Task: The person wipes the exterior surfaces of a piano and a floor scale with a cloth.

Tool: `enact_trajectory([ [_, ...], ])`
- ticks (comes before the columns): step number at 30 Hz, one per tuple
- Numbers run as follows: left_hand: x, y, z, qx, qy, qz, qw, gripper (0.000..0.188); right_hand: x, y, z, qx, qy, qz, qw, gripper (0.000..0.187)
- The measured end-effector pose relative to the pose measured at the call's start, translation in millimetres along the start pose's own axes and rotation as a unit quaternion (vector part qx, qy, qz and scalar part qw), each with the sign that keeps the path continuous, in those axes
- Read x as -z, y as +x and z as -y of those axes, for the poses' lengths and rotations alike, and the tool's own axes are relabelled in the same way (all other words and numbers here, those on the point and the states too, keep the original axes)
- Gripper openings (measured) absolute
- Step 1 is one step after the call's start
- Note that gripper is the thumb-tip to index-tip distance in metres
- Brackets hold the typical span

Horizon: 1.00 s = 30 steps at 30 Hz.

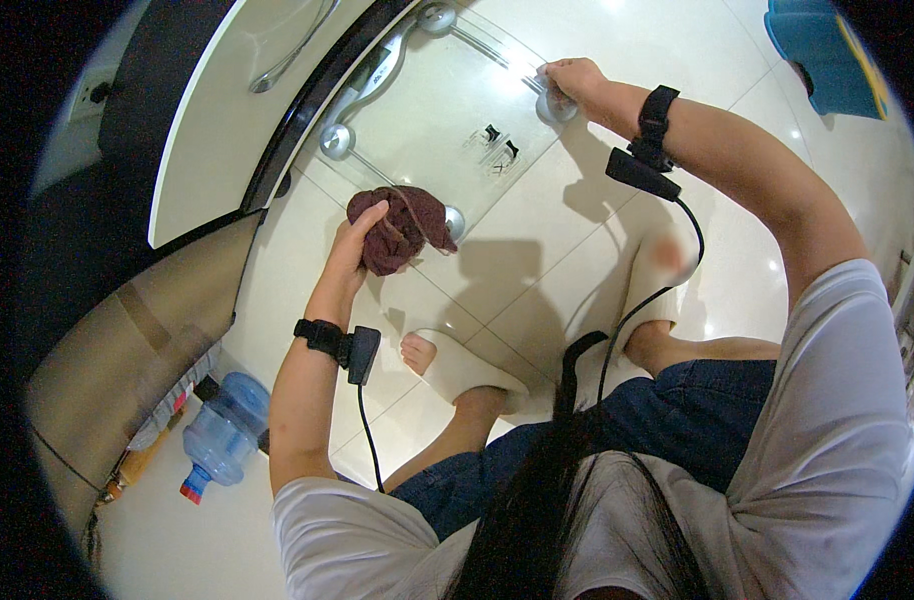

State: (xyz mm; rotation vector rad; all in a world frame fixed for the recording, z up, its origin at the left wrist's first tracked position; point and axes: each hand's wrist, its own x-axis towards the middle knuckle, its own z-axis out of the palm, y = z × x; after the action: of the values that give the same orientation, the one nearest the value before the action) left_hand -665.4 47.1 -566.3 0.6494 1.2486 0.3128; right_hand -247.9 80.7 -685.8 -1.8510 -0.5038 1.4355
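A glass bathroom scale [427,130] with round silver feet at its corners lies on the tiled floor in front of me. My right hand [575,85] is closed on the scale's far right corner, by the silver foot [555,104]. In my left hand [362,238] is a bunched dark maroon cloth [402,228], the thumb lying over it. The cloth is next to the scale's near corner and partly covers the round foot [455,222] there. My left fingers are mostly hidden beneath the cloth.
A white cabinet front [237,110] with a metal handle stands close on the left. A blue water jug [227,430] lies on the floor at lower left. A blue bin [827,60] is at the far right. My slippered feet [462,370] are just below the scale.
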Motion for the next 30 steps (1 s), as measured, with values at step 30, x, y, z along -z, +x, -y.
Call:
enact_trajectory([
  [30, -16.4, -33.6, -23.4, -0.116, 0.058, -0.02, 0.991, 0.057, -2.7, -93.4, 66.8, 0.011, -0.088, -0.083, 0.993, 0.026],
])
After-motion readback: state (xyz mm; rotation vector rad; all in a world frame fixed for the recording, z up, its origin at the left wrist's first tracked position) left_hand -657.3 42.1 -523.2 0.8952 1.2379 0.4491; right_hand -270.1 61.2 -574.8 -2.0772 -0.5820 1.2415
